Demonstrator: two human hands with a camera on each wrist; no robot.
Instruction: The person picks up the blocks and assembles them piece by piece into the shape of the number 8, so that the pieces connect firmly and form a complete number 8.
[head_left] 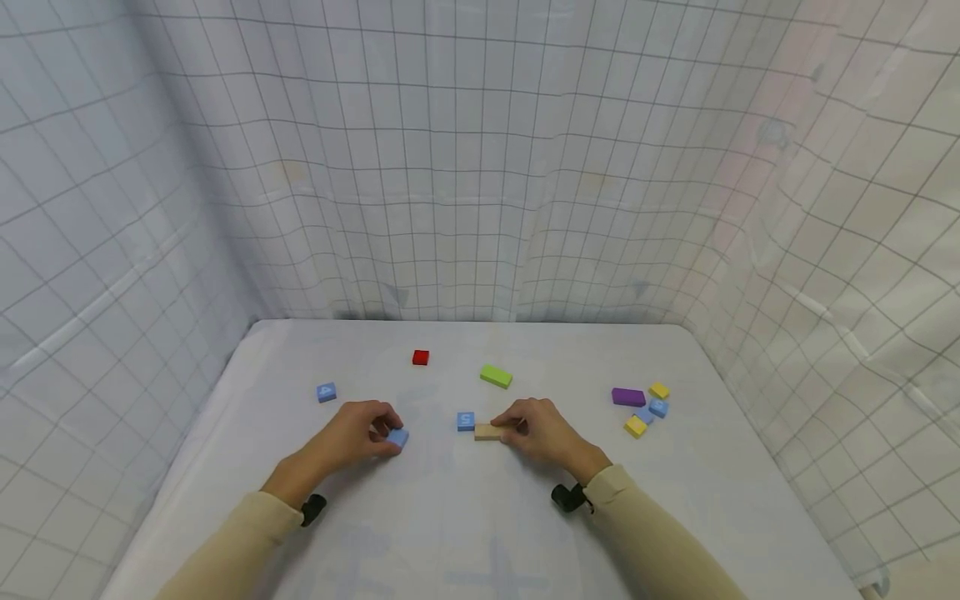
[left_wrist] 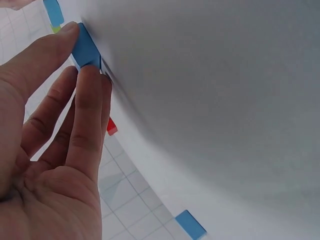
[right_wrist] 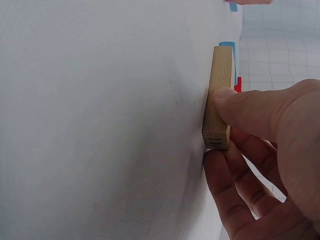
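Observation:
My left hand pinches a small blue block between thumb and fingertips, low over the white table. In the left wrist view that blue block shows a plain side. To the right, my right hand grips a light wooden block by its right part. The thumb lies on the long side of the wooden block in the right wrist view, with fingers behind it and at its near end. Beside its left end lies a blue block marked 5.
A blue block marked 4 lies beyond the left hand. Farther back are a red block and a lime green block. At right, a purple block sits with yellow and blue blocks. Gridded curtains enclose the table.

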